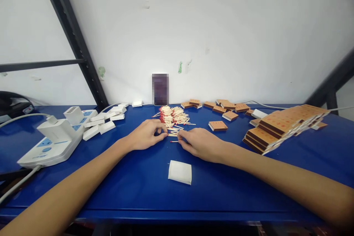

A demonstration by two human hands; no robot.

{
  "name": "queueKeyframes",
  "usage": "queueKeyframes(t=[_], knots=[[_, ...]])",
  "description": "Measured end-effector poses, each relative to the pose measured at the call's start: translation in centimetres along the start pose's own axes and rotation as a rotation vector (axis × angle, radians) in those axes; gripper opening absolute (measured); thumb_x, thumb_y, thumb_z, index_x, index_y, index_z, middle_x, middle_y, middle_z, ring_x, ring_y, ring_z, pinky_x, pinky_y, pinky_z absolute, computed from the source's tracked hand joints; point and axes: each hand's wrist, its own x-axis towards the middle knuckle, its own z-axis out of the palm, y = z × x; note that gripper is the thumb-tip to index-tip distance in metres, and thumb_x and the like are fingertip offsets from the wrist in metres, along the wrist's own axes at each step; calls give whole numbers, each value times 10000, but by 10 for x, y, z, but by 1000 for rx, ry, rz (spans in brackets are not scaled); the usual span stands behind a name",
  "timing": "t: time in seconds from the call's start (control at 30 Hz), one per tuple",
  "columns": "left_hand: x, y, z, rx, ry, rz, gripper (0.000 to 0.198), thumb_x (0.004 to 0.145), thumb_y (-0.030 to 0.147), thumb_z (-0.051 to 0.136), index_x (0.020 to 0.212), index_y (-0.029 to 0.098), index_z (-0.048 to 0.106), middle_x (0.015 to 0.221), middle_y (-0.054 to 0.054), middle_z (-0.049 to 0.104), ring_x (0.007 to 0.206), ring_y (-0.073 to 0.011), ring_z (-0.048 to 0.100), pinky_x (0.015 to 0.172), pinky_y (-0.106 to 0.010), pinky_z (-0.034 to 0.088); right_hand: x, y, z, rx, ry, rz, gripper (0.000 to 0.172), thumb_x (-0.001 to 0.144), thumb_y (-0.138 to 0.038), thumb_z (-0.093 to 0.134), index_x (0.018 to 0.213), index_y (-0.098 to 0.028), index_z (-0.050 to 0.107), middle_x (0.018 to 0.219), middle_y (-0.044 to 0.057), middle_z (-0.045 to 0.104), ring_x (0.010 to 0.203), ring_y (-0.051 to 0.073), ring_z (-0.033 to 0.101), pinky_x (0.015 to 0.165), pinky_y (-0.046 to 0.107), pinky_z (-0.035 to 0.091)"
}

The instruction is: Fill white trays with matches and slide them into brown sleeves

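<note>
A heap of red-tipped matches [174, 115] lies on the blue table by the wall. Just in front of it, a small group of matches [173, 133] spans the gap between my two hands. My left hand [146, 134] has thumb and forefinger closed at the left ends of these matches. From the other side, my right hand [197, 143] pinches at their right ends; its fingers hide part of them. A single match [174, 141] pokes out beside the right fingertips. Nearer to me lies a small white box [180, 172], flat on the table.
Orange matchbox covers [282, 121] are stacked at the right, with more matchboxes [226, 105] scattered behind. White inner trays [106, 118] lie at the left beside a power strip [55, 147] with chargers and cables. A phone [160, 89] leans on the wall.
</note>
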Motion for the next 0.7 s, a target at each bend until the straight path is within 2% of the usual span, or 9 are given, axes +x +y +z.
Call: queueKeyframes(t=[0.13, 0.27, 0.47, 0.7], knots=[[-3, 0, 6, 33, -24, 10, 173, 898, 302, 533, 901, 185, 660, 678, 29, 527, 618, -114, 473, 623, -246, 342, -3, 3, 7, 132, 101, 45, 171, 960, -279, 444, 1025, -190, 575, 717, 15, 645, 641, 161, 577, 594, 262, 315], [-1, 3, 7, 22, -44, 28, 159, 906, 274, 521, 907, 181, 650, 674, 33, 513, 607, -109, 463, 612, -239, 337, -9, 8, 9, 150, 150, 117, 193, 944, -267, 454, 1067, -189, 580, 699, -2, 632, 598, 152, 550, 591, 259, 331], [-4, 12, 7, -6, -59, 68, 211, 935, 288, 475, 897, 177, 650, 674, 35, 487, 621, -110, 441, 598, -230, 324, -9, 10, 6, 163, 147, 170, 209, 956, -276, 412, 1055, -207, 583, 681, -9, 633, 613, 157, 546, 580, 254, 340], [-5, 14, 8, -57, -77, 48, 183, 921, 291, 514, 905, 186, 662, 644, 35, 477, 586, -107, 419, 572, -230, 314, -7, 13, 3, 193, 86, 139, 115, 917, -223, 474, 924, -205, 588, 710, -5, 620, 602, 133, 516, 572, 246, 297]])
